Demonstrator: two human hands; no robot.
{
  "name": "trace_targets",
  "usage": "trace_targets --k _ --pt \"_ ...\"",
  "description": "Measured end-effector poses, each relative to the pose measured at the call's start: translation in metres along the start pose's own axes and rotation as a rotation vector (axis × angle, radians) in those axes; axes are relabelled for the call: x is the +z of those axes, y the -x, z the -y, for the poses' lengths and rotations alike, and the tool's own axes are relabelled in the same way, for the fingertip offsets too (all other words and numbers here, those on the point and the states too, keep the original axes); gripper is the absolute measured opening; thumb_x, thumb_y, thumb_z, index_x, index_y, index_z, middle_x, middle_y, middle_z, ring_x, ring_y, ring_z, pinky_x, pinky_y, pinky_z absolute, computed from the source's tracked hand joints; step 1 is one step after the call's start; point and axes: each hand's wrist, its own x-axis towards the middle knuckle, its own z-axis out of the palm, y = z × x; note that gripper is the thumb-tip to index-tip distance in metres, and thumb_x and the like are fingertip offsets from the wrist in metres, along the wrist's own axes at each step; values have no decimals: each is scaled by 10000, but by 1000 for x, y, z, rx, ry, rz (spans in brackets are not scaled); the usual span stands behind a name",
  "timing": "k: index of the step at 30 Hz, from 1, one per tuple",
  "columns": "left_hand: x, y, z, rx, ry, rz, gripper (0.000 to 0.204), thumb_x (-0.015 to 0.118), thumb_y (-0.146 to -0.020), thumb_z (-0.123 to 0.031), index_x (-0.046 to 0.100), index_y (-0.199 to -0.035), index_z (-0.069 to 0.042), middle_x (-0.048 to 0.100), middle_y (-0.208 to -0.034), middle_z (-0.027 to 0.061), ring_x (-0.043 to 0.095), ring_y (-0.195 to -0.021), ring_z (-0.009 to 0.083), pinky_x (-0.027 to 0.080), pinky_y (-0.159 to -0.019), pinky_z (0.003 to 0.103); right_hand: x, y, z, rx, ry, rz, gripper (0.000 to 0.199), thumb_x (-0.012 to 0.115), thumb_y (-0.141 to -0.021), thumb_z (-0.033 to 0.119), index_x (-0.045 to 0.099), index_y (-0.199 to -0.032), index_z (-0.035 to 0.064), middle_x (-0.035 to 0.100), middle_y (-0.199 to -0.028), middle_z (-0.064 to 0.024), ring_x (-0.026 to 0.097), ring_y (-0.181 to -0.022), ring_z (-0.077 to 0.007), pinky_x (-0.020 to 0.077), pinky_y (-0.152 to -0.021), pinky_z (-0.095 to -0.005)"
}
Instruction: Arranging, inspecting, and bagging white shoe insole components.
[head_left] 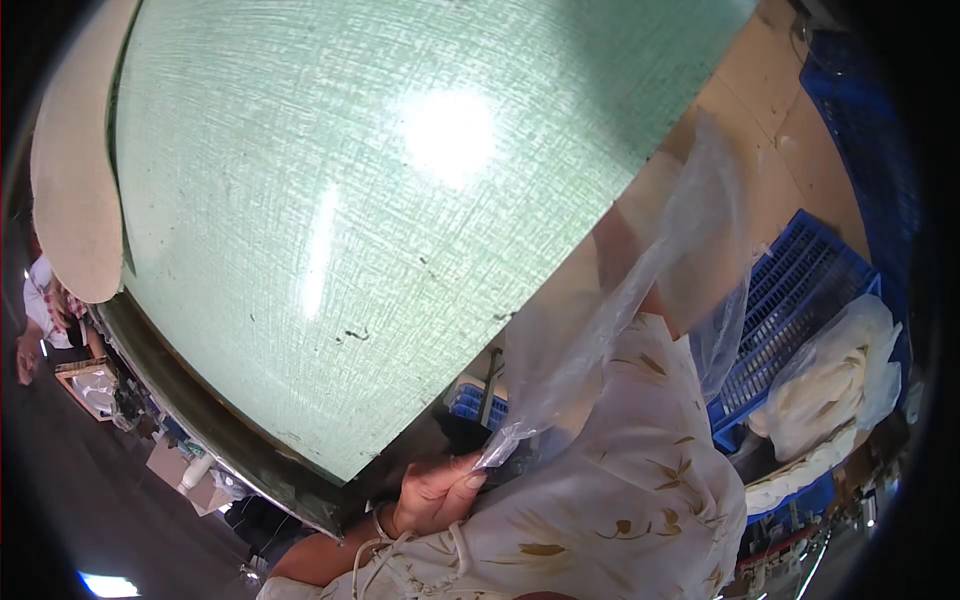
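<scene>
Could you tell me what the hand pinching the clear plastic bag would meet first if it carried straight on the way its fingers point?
The hand points up and right along the clear plastic bag. Beyond the bag the way looks free until the blue crate, though depth is unclear.

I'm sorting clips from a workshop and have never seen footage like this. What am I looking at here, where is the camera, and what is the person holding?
There is one picture, taken by a wide fisheye camera worn on a person's head and looking down, so straight edges bend near the rim and the view is tilted.

The big pale green worktable with a scuffed, shiny top fills most of it. A cream-coloured padded piece lies along its far left edge.

Low in the middle, one bare hand pinches the corner of a thin clear plastic bag that stretches up to the right. Which hand it is I cannot tell, and no second hand shows. Beneath lies white cloth with a golden leaf print.

At right, blue plastic slatted crates hold bagged cream-white fabric bundles.
</scene>
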Motion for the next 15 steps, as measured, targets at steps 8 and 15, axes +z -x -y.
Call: trace_targets --k 8,15 --pt "-4 -2 9 43 13 108 322 574 -965 -13 629 -1278 40 656 -768 92 573 -596 117 464 -558 271 -21 -2 -20 66 -67 33 421 604 -885 227 610 -1264 44 667 -1185 -150 680 -1001 -270 553 -853 -391" --pt "6 14 15 -157 183 -122 294 562 -1006 -76 636 -1273 22 625 -734 3 527 -611 55 441 -553 249 -39 -14 -18 114 -132 62 423 595 -882 219 612 -1267 47 668 -1193 -152 675 -1021 -275 549 -865 -395"
